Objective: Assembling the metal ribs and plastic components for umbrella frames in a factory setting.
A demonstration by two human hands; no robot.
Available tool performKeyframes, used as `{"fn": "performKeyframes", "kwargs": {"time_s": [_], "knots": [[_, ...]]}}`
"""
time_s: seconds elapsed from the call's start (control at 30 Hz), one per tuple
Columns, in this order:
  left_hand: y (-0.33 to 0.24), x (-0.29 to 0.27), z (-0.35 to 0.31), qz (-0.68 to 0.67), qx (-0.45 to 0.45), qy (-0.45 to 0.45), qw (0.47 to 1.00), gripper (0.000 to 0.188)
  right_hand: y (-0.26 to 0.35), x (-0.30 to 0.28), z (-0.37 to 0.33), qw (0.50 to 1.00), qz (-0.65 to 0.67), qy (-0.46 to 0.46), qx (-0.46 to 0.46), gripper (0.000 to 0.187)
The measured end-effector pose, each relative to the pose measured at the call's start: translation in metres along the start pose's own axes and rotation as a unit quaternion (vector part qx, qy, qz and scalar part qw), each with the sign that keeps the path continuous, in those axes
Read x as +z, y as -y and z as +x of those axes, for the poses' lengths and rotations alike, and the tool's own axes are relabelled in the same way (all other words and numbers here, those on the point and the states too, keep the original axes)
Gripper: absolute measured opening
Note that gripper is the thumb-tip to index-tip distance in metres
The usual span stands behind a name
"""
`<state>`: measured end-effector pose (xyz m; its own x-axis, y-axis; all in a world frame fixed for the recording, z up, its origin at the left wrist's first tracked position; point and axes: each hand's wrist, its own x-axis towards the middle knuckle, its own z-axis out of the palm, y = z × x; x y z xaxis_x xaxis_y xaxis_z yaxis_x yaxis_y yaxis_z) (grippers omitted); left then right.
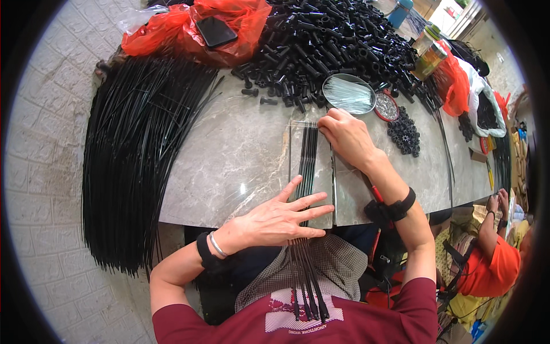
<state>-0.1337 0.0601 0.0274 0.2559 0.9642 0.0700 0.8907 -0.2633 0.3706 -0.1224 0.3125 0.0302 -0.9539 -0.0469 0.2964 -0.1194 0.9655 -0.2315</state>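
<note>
A row of long thin black rods (pixel 308 150) lies side by side on the table, their near ends hanging over the edge toward my lap. My left hand (pixel 275 221) rests flat across them, fingers spread. At the far ends of the rods, my right hand (pixel 347 136) has its fingertips pinched together, and whatever is between them is too small to make out. Thin pale strands cross the rod tips there. Just beyond the right hand sits a round metal dish (pixel 371 106) of pale thin strands (pixel 348 94).
Left is a big bundle of black rods (pixel 134 155); behind are a black tube heap (pixel 326 43), red plastic bag (pixel 166 37) and phone (pixel 216 31). Rightward sit a red-rimmed dish (pixel 395 116), black toothed pieces (pixel 405 135) and a jar (pixel 428 62). A person in orange (pixel 490 266) works at right.
</note>
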Motion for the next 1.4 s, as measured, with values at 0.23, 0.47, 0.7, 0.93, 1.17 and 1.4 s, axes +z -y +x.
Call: {"fn": "performKeyframes", "kwargs": {"time_s": [0.23,0.47,0.7,0.93,1.17,1.4], "knots": [[0.000,-0.001,0.001,0.000,-0.006,0.015,1.000,0.056,-0.009,-0.003,-0.002,0.997,-0.054,0.053,-0.015,0.015],[0.000,0.001,0.000,-0.002,-0.011,0.009,1.000,0.051,-0.008,-0.013,-0.008,0.998,-0.022,0.028,-0.048,0.023],[-0.003,0.000,-0.003,0.029,-0.032,-0.029,0.999,0.045,-0.014,-0.014,-0.013,0.998,-0.010,0.039,-0.041,0.032],[-0.001,0.002,-0.001,0.016,-0.021,-0.016,1.000,0.042,-0.008,-0.014,-0.010,0.998,-0.013,0.054,-0.036,0.029],[-0.001,0.002,-0.001,0.014,-0.021,-0.013,1.000,0.041,-0.008,-0.015,-0.007,0.998,-0.014,0.045,-0.050,0.029],[0.000,0.003,-0.001,0.004,-0.028,-0.021,0.999,0.040,-0.014,-0.016,-0.008,0.997,-0.001,0.051,-0.053,0.031]]}}
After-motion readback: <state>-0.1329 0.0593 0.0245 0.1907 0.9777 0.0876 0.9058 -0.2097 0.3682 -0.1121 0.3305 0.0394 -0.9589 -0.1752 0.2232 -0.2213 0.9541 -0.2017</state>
